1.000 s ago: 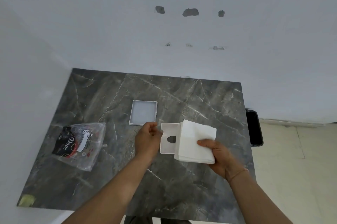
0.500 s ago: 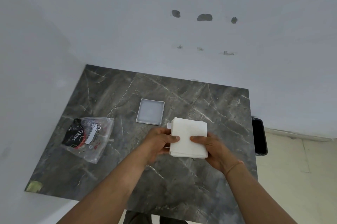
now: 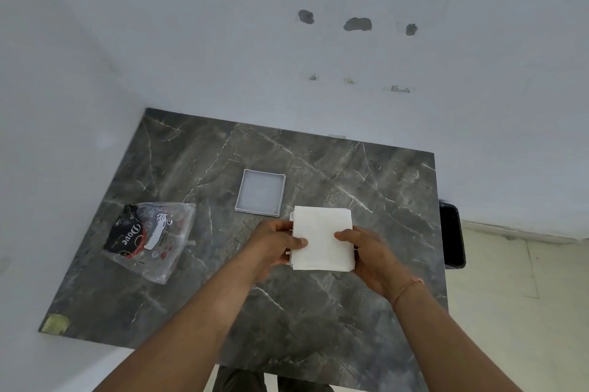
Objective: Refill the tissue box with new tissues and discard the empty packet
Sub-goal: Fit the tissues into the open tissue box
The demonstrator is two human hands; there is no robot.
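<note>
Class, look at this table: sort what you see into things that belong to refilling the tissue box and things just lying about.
Belongs to the job:
- tissue stack, held by left hand and right hand
- tissue box, mostly hidden under the stack
- box lid
- clear plastic packet
- black bin beside the table

Just lying about:
- yellowish scrap at the table's corner

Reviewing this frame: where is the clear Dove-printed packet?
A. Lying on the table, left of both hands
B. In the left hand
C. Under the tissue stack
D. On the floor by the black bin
A: the Dove packet lies on the marble table, apart from the left hand and right hand, which hold the tissue stack.
</note>
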